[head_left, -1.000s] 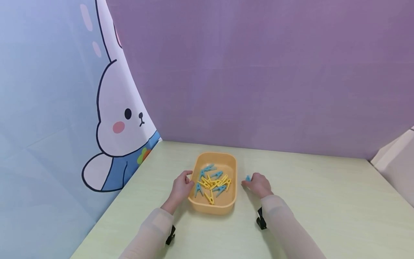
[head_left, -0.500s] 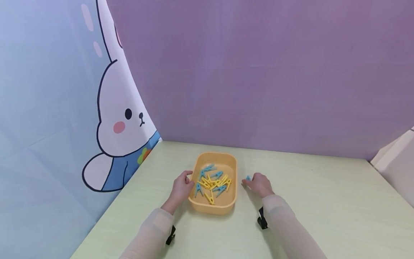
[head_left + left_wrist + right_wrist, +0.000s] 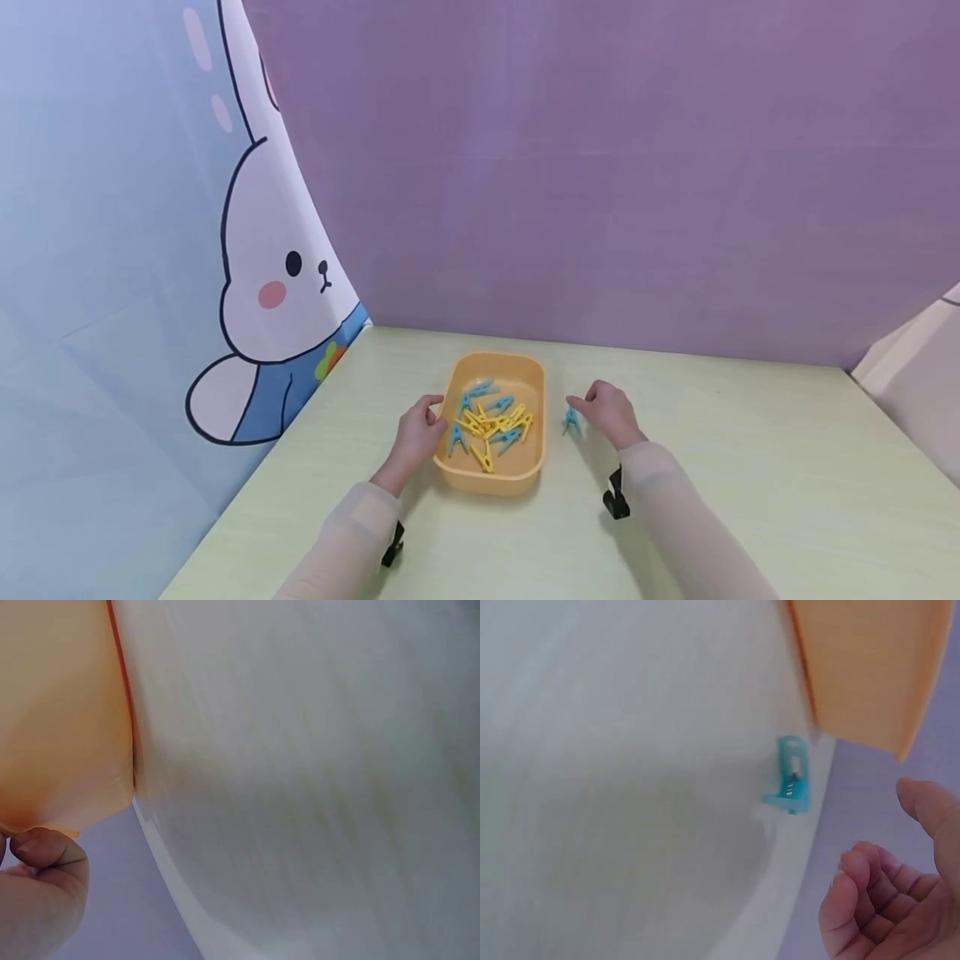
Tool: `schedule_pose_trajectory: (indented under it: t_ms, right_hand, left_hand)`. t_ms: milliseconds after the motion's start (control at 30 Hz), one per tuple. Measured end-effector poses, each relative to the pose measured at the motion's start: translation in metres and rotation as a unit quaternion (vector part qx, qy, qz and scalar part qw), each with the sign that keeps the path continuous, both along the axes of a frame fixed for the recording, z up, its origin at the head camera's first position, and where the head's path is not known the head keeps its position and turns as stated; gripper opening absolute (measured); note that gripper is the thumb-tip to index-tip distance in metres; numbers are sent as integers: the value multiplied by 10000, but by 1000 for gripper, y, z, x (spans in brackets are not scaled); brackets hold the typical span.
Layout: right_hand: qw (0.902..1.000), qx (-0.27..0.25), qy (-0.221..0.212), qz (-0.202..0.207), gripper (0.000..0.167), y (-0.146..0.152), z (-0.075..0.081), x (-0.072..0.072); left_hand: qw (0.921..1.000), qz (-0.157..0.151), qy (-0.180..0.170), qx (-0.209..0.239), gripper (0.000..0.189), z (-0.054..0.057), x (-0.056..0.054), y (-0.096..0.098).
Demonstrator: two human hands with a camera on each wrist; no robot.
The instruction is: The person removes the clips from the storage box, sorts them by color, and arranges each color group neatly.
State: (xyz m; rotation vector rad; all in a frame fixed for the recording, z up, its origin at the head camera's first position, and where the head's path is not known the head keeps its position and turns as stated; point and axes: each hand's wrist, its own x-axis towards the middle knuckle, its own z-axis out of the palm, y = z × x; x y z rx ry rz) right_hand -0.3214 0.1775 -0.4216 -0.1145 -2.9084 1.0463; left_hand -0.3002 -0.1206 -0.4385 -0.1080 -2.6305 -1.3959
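An orange plastic basin [image 3: 489, 482] stands on the table, holding several yellow clothespins [image 3: 486, 458] and several blue clothespins [image 3: 457, 437]. My left hand [image 3: 414, 435] grips the basin's left rim between thumb and fingers; the left wrist view shows this hand [image 3: 46, 881] at the rim only in part. One blue clothespin [image 3: 793, 774] is on the table to the right of the basin. Just above it, my right hand [image 3: 611, 414] has thumb and fingers spread apart, and the right wrist view shows a gap between that hand [image 3: 892, 900] and the clothespin.
The pale green table [image 3: 750, 467] extends widely to the right. A purple backdrop [image 3: 600, 183] rises behind it, and a bunny-print cloth [image 3: 255, 267] hangs at the left. A white panel [image 3: 918, 358] borders the right side.
My right hand has let go of the blue clothespin and lifted slightly up and right, leaving it on the table. My left hand stays at the basin's rim.
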Motion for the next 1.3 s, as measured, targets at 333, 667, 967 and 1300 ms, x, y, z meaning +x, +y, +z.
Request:
schedule_pose_trajectory:
  t_ms: [333,667,967,1300]
  right_hand:
    - [9992,-17,321,230,31,-11,15,0]
    - [9970,-395,462,489,30,-33,27,2]
    - [9958,-477,466,623,30,-55,35,4]
    - [9956,-418,475,697,29,-68,39,9]
  left_hand:
    - [10000,-10,-3,-5,39,-1,-1,0]
    - [10000,-32,31,35,38,-3,0,1]
    - [10000,-50,14,73,38,-2,0,0]
    - [9999,-81,100,73,38,-1,0,-1]
